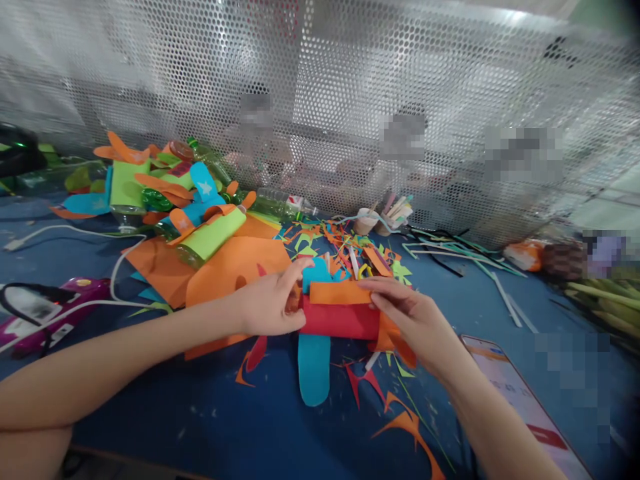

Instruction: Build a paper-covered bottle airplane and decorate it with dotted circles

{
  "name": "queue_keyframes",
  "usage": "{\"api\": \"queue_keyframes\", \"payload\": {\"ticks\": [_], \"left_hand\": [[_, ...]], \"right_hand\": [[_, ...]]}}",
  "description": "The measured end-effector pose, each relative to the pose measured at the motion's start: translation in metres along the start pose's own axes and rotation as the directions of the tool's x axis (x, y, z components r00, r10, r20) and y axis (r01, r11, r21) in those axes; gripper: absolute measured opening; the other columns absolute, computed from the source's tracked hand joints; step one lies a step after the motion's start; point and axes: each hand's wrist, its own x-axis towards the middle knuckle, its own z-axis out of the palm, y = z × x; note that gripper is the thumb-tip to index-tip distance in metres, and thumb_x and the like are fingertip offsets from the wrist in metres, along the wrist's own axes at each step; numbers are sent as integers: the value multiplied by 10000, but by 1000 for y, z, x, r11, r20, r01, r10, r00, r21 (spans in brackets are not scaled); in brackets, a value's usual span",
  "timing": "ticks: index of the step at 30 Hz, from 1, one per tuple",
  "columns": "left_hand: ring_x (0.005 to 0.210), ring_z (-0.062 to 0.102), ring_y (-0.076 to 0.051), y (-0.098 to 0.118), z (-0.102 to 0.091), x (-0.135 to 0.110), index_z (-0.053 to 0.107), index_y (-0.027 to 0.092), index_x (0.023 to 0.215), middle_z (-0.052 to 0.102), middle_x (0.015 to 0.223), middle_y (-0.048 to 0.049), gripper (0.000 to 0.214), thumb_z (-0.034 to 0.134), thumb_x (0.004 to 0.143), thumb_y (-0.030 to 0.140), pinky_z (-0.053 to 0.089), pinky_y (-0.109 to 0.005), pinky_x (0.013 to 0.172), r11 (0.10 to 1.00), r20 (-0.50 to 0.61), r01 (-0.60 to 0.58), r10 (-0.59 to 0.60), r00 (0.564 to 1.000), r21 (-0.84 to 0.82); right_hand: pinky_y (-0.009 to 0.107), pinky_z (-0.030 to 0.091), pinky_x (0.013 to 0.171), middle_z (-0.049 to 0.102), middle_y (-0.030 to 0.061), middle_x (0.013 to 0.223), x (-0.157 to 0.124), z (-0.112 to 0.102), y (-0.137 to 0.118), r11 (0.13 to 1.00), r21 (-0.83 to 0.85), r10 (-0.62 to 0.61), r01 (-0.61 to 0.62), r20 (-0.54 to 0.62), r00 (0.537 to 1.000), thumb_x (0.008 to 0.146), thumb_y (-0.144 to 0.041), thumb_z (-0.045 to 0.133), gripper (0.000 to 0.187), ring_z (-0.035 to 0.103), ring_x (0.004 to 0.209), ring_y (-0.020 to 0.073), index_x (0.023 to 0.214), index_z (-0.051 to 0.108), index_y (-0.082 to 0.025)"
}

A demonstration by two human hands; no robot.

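Observation:
Both of my hands hold a paper craft piece just above the blue table (210, 413). The piece is a red paper roll (334, 319) with an orange strip (340, 293) along its top and a blue paper tab (314, 368) hanging below it. My left hand (273, 305) grips the roll's left end, its fingers curled, the index finger stretched over the top. My right hand (407, 319) pinches the right end of the orange strip and the roll. More orange paper (393, 339) shows under my right palm.
Decorated bottles and orange, green and blue paper shapes (200, 227) pile up at the back left. Paper scraps (350, 250) litter the middle. A magenta glue gun (50, 313) with white cable lies left. A phone (525, 407) lies right. A perforated metal screen (350, 100) closes off the back.

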Motion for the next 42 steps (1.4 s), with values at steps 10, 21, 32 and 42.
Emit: {"api": "queue_keyframes", "payload": {"ticks": [10,21,32,42], "left_hand": [[897,624,-186,-8,-10,1,225,243,1353,620,1058,-83,734,637,746,248,493,-286,730,980,142,-54,82,986,-194],[791,594,-134,0,-21,4,330,224,1280,590,1048,-59,555,592,791,224,468,-234,639,958,218,-6,72,973,-287],[787,567,-152,2,-27,2,439,238,1232,565,1043,-62,409,524,841,323,440,-254,665,982,204,-126,154,967,-143],[746,509,-124,3,-29,2,441,225,1225,503,1068,-58,396,529,847,305,423,-245,683,984,296,-70,116,948,-162]], "right_hand": [[350,495,871,615,64,1241,-6,-4,6,946,248,190,-209,99,977,814,-417,621,322,616,1011,217,1077,697,-248],[356,533,812,643,71,1108,-6,2,0,993,-118,-13,27,116,993,841,-325,534,253,601,1065,239,987,737,-284],[384,471,932,638,72,1114,-6,0,1,978,-202,-35,60,124,992,857,-301,525,256,589,1086,228,1008,728,-268],[366,491,911,630,67,1125,-6,2,6,976,-209,-40,67,129,991,855,-292,508,269,583,1099,222,1019,721,-274]]}}
